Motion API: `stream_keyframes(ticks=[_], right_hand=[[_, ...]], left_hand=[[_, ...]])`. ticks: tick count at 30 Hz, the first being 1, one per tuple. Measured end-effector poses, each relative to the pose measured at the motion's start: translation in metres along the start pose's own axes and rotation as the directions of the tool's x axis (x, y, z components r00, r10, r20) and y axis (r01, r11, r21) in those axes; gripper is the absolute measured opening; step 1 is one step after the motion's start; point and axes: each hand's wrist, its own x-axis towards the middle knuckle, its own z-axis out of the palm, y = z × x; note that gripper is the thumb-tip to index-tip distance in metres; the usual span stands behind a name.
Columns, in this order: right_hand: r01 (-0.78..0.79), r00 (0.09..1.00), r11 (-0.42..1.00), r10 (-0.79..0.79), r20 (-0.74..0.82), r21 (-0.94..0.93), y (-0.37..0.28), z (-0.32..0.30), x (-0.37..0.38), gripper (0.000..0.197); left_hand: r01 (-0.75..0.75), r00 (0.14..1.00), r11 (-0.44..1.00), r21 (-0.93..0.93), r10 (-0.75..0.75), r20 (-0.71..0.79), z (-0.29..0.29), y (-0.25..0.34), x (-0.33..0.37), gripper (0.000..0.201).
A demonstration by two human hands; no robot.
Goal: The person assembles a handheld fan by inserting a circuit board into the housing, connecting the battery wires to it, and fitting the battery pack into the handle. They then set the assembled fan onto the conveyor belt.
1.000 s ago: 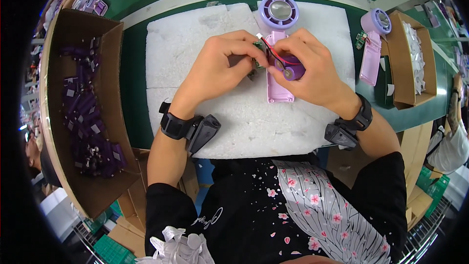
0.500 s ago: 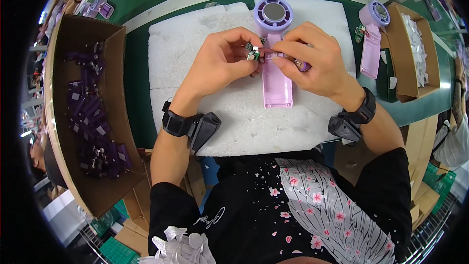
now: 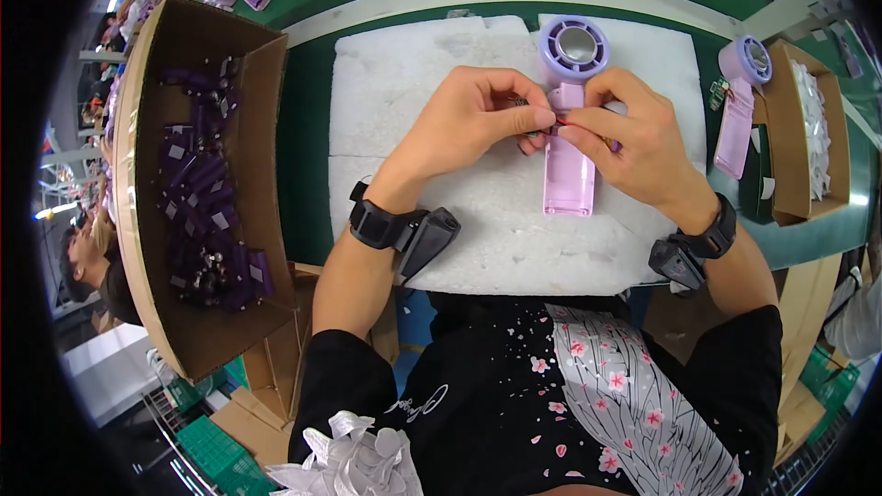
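Observation:
A lavender handheld fan [image 3: 574, 76] lies face up on the foam, its round head away from me and its open pink handle shell [image 3: 570, 186] toward me. Over the upper part of the shell, my left hand [image 3: 487, 119] pinches a small green circuit board [image 3: 523, 103], mostly hidden by the fingers. My right hand [image 3: 638, 133] is closed, thumb and forefinger on a red wire [image 3: 563, 120] right beside the left fingertips. A purple piece, probably a battery [image 3: 613, 144], shows partly under the right fingers. Where the wire ends is hidden.
White foam sheets [image 3: 395, 64] cover the green bench before me. A cardboard box of purple wrapped batteries [image 3: 197, 170] stands left. At right are a second open fan [image 3: 735, 124] with its board hanging out and a box of white parts [image 3: 813, 129]. Another person [image 3: 92, 262] is at far left.
The view has shifted, so the scene sits further right. My fingertips have come together; the left thumb now covers the circuit board that showed clearly before.

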Motion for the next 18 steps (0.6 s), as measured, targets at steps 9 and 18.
stream_keyframes(ticks=[9,18], right_hand=[[-0.11,0.994,0.993,0.11,-0.001,0.052,-0.004,0.004,0.0,0.015],[-0.08,0.997,0.994,0.081,-0.002,0.073,-0.002,0.005,0.002,0.016]], left_hand=[[-0.015,1.0,0.999,0.032,0.014,0.014,0.001,0.002,0.0,0.01],[0.002,1.0,0.999,0.054,-0.003,0.024,-0.012,0.009,-0.002,0.032]])
